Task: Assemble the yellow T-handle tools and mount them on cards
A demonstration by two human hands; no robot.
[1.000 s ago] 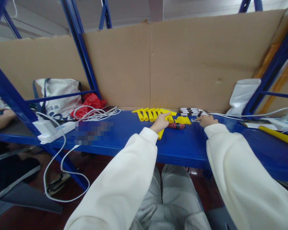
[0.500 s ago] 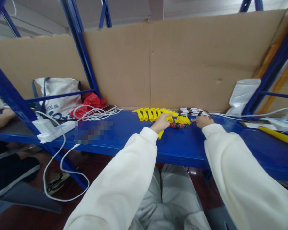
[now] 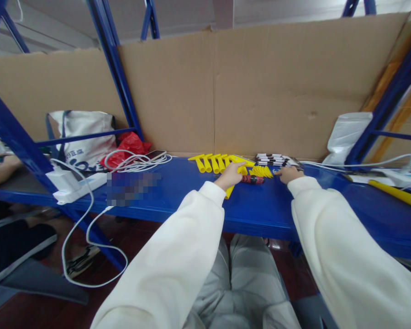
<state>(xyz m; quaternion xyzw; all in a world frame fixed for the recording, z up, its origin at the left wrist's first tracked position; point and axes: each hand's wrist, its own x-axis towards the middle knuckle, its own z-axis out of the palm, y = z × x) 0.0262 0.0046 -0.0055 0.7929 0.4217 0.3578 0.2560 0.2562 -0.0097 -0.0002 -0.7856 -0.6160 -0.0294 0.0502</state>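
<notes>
My left hand [image 3: 230,176] is closed round a yellow plastic piece [image 3: 229,192], whose lower end sticks out below the palm. Just past the fingers lies a red and black tool handle [image 3: 255,180], perhaps a screwdriver's. Beyond that hand runs a row of yellow tube-handled pieces [image 3: 207,163]. A fanned stack of small flat yellow parts [image 3: 261,171] lies between my two hands. To its right, my right hand [image 3: 289,174] rests low over the table with fingers pinched by some tiny things too small to make out.
White and black packets [image 3: 270,159] lie at the back of the blue table [image 3: 260,205], against a cardboard wall [image 3: 260,91]. On the left are a power strip [image 3: 84,188], coiled white cable and a cloth bag [image 3: 85,137]. A long yellow piece [image 3: 397,194] lies right.
My right fingertips have shifted very slightly by the tiny things. My left hand and the parts on the table stay as they were.
</notes>
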